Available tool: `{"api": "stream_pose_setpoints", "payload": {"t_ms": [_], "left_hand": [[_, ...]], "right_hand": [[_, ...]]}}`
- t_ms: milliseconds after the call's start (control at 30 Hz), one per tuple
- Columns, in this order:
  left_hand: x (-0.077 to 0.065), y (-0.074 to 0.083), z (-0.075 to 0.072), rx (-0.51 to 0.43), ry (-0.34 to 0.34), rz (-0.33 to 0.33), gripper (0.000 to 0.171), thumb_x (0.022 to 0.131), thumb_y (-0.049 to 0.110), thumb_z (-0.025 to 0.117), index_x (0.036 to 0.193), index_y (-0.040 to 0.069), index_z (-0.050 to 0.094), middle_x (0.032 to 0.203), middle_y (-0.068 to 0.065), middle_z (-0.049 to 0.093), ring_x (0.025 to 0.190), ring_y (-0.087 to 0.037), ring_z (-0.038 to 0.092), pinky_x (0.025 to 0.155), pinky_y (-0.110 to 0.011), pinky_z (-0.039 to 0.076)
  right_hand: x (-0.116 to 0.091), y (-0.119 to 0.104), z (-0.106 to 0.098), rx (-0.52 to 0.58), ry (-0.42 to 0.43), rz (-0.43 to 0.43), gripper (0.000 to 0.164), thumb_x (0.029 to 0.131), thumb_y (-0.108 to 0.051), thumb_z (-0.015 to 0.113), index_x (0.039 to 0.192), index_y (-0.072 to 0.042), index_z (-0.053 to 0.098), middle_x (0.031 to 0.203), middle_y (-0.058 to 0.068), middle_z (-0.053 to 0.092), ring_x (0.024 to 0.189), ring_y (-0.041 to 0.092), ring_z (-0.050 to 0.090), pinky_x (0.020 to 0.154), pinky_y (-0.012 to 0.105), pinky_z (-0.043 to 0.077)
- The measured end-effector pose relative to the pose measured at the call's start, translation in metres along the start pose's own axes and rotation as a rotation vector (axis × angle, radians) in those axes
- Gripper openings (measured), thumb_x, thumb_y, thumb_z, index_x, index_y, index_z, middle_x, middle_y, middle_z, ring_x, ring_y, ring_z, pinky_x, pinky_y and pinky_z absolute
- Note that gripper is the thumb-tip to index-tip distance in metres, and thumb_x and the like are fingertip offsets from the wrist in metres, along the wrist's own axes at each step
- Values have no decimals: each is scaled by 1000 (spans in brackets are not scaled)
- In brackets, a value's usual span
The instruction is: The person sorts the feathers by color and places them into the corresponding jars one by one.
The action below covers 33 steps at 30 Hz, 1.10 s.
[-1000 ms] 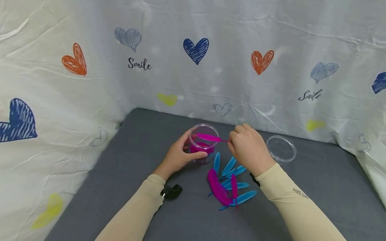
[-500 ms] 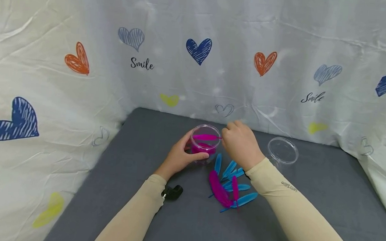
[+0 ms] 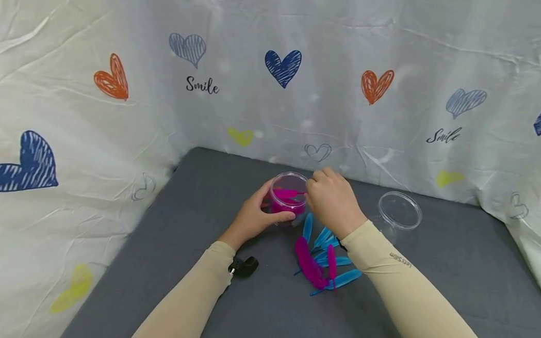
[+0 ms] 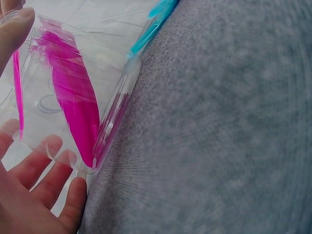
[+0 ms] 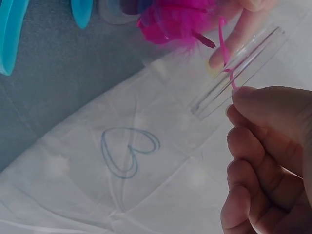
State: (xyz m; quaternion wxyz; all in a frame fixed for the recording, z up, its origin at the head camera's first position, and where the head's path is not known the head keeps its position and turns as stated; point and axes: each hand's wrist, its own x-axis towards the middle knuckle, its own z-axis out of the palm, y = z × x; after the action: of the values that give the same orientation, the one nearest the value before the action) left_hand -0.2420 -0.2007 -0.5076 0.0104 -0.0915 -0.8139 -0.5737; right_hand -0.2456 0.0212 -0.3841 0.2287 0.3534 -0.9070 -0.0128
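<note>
My left hand [image 3: 257, 214] grips a clear plastic jar [image 3: 292, 181] by its side, thumb in front and fingers behind. Pink feathers lie in the jar; through its wall in the left wrist view, one pink feather [image 4: 80, 102] stands slanted. At the mouth, my right hand [image 3: 335, 201] pinches another pink feather [image 3: 285, 193] by its quill between thumb and forefinger. The feather's vane is inside the jar, below the rim. In the right wrist view the thin pink quill [image 5: 224, 44] runs past the rim to the thumb tip, with the other fingers curled beneath.
On the grey tabletop [image 3: 271, 314], several blue feathers [image 3: 345, 279] and pink feathers [image 3: 308, 264] lie in front of the jar. A clear round lid [image 3: 400, 210] lies to the right. A white curtain [image 3: 237, 105] printed with hearts stands behind the table.
My right hand has moved left to the jar, carrying the pink feather from above the rim down into the mouth. The left hand keeps its hold on the jar.
</note>
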Motion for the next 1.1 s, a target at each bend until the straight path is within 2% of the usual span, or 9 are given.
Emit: {"api": "stream_pose_setpoints", "payload": {"t_ms": [233,400,600,833,1100], "left_hand": [[0,-2,3,10,1,-13,98,87,55,88,167,43,34,159,2,56,139,-27,59,114,-53,55],[3,-1,4,20,-9,5,99,86,57,88,167,44,33,160,0,56,140,-27,57,115,-54,54],[6,-2,3,24,1,19,96,88,51,89,166,46,34,159,-1,57,138,-29,60,116,-55,53],[6,-4,2,35,3,24,97,87,54,88,166,48,32,159,3,57,138,-28,61,118,-55,52],[4,-2,3,34,4,23,96,87,57,87,166,47,33,160,4,57,139,-27,61,118,-55,51]], "right_hand": [[-8,3,6,36,19,2,18,95,-23,84,90,-5,81,82,7,69,79,24,59,75,36,59],[-25,7,7,63,72,31,18,97,-21,82,88,-6,81,81,6,68,77,22,56,71,33,57],[-48,8,11,84,70,44,15,95,-20,84,89,-7,81,81,5,67,76,22,54,68,32,55],[-81,3,18,161,47,82,12,89,-20,90,87,-11,82,80,0,67,74,17,54,64,29,53],[-135,-8,25,182,25,131,17,85,-20,93,81,-14,78,77,-5,61,73,12,50,62,26,49]]}}
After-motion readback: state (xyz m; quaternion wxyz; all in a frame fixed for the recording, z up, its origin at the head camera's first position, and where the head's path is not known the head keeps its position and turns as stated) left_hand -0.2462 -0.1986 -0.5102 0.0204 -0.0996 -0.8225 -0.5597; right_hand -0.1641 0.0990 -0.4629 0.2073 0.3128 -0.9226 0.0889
